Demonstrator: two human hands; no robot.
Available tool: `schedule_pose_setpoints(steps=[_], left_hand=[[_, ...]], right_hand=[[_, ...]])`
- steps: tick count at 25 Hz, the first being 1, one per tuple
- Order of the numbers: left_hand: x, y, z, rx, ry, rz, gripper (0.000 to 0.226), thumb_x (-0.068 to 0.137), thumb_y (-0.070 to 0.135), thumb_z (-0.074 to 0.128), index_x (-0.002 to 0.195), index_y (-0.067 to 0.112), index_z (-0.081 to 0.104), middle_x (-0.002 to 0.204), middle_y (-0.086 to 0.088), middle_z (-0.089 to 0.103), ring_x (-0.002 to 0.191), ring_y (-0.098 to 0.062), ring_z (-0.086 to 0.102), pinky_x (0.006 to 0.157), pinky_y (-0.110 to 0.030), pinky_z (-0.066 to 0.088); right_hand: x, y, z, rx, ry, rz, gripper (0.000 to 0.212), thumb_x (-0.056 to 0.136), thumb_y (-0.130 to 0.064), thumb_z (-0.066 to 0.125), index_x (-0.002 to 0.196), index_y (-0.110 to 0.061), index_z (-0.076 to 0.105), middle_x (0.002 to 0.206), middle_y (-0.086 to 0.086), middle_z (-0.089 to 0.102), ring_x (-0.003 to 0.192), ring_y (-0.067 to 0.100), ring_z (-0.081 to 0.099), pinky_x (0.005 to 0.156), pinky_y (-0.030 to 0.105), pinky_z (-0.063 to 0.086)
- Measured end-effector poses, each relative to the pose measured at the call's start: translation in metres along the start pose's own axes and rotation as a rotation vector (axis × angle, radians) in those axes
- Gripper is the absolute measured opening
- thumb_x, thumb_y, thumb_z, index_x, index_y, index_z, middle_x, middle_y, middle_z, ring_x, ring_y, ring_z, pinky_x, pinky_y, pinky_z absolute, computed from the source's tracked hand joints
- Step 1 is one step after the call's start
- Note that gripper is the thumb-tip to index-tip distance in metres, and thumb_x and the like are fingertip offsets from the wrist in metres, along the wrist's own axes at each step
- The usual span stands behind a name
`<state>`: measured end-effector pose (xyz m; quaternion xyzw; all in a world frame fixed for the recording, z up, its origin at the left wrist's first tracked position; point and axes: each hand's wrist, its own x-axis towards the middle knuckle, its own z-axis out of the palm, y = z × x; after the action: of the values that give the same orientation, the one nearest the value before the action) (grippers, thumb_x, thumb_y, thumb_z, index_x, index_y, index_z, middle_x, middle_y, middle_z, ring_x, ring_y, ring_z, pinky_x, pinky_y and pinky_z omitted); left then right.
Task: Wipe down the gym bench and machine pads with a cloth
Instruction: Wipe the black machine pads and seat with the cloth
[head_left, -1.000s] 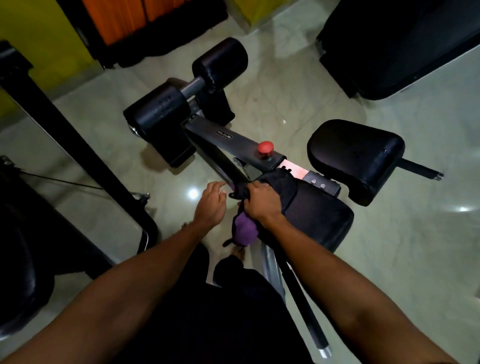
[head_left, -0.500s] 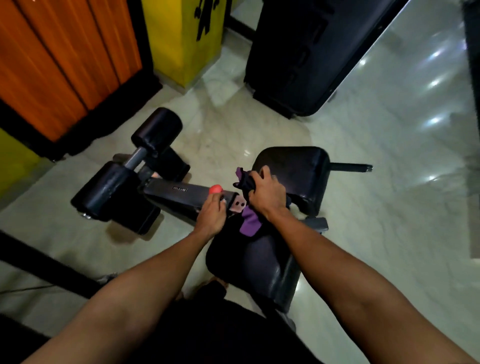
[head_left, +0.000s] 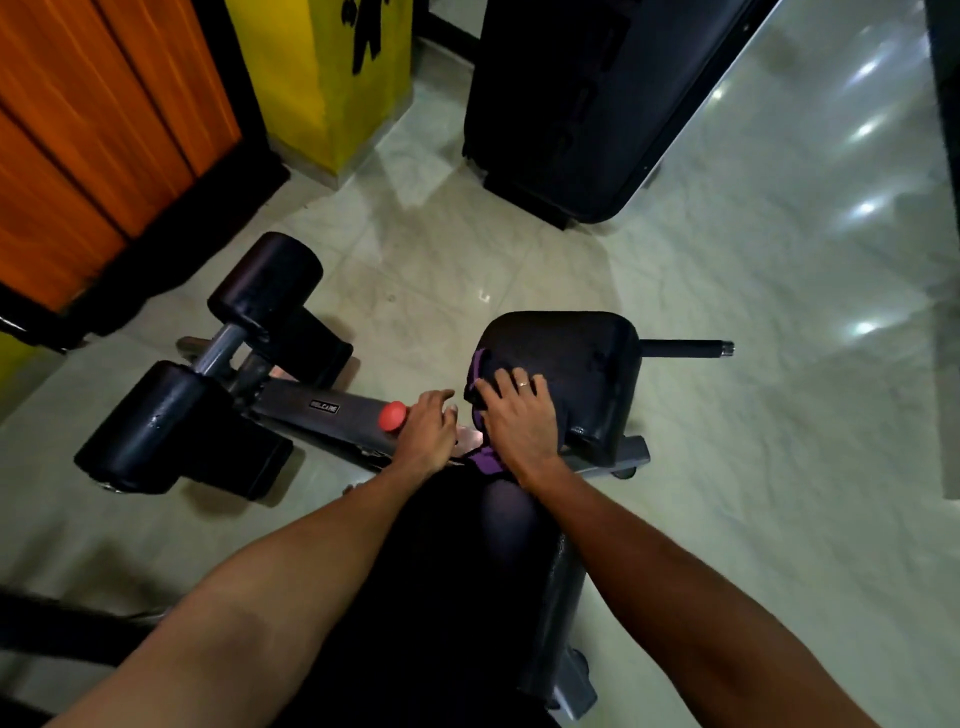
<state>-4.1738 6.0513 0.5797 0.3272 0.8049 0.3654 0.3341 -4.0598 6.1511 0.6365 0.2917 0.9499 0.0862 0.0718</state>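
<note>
Head view: fingers of the right hand (head_left: 519, 421) lie spread flat, pressing the purple-and-black cloth (head_left: 488, 461) onto the near left edge of the square pad (head_left: 576, 348). The left hand (head_left: 426, 431) rests loosely uncurled on the steel frame (head_left: 322, 410), just beside the red knob (head_left: 392, 415). Bare floor (head_left: 779, 415) opens rightward.

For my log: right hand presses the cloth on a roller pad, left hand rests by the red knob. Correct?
No: head view shows the right hand pressing the cloth on the flat pad; left hand rests by the red knob.
</note>
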Motion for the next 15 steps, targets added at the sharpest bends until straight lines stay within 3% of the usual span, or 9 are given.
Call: schedule_pose_setpoints(steps=[2,6,10,15], left_hand=[[0.015,-0.004,0.005,0.025,-0.032,-0.010,0.038,0.107,0.023,0.040,0.142,0.012,0.050,0.143,-0.010,0.048,0.131,-0.025,0.047,0.111,-0.036,0.035],[0.046,-0.014,0.016,0.051,-0.040,0.005,0.036,0.104,0.017,0.042,0.138,0.009,0.053,0.137,-0.014,0.053,0.129,-0.030,0.047,0.107,-0.036,0.034],[0.068,-0.018,0.024,-0.006,-0.016,-0.027,0.036,0.104,0.016,0.044,0.137,0.006,0.054,0.137,-0.017,0.054,0.128,-0.032,0.047,0.106,-0.036,0.033],[0.084,-0.005,0.031,-0.121,-0.068,0.059,0.049,0.101,0.028,0.038,0.143,0.006,0.049,0.140,-0.016,0.056,0.128,-0.030,0.050,0.106,-0.034,0.037]], right_hand=[[-0.001,-0.004,0.015,0.016,-0.138,-0.009,0.055,0.088,-0.055,0.060,0.135,-0.025,0.064,0.136,0.011,0.062,0.124,0.036,0.057,0.108,0.052,0.031],[0.030,-0.004,0.031,0.002,-0.266,-0.015,0.053,0.087,-0.050,0.064,0.137,-0.031,0.063,0.147,0.012,0.056,0.133,0.039,0.053,0.116,0.060,0.030],[0.101,0.030,0.014,0.094,-0.363,0.105,0.052,0.102,-0.045,0.042,0.154,-0.037,0.040,0.166,0.009,0.028,0.153,0.036,0.021,0.124,0.057,0.005],[0.067,0.097,-0.013,0.057,-0.217,0.248,0.055,0.096,-0.051,0.040,0.148,-0.037,0.050,0.160,0.006,0.041,0.148,0.035,0.034,0.122,0.059,0.016]])
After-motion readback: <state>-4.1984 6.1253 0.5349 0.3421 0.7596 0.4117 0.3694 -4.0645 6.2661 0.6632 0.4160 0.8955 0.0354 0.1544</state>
